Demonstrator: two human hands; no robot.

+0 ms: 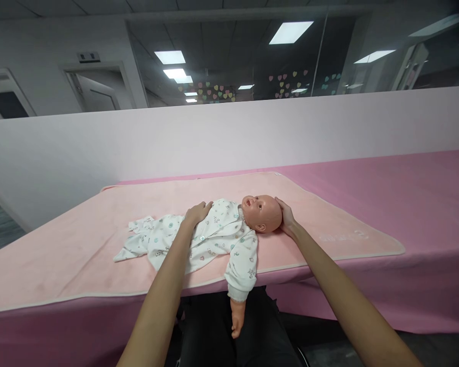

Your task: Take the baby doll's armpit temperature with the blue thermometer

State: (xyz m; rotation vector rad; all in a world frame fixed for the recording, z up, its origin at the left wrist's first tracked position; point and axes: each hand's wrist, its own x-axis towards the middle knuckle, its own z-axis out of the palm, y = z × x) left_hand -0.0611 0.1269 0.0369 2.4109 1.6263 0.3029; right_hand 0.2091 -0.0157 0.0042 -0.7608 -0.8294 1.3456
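A plastic baby doll with a bare peach-coloured head (263, 213), dressed in a white cotton romper printed with small pastel figures (210, 239), lies on its back on a pale pink blanket with a white edge (80, 244) spread over the pink-covered desk (424, 183). The left hand (197, 212) rests flat and open on the doll's chest, fingers spread over the romper and gripping nothing; the right hand (286, 216) cups the crown of the doll's head, palm against it, fingers curved but not clamped. The two hands are well apart, one at each end of the doll's upper body. Handling it well here seems to call for steady support under the head while the chest hand presses only lightly, since one sleeved arm of the doll (239, 295) hangs over the near desk edge and could drag the body off. The doll's legs are lost in the crumpled romper, its far arm is hidden, and the faint lettering on the blanket beside the head is unreadable.
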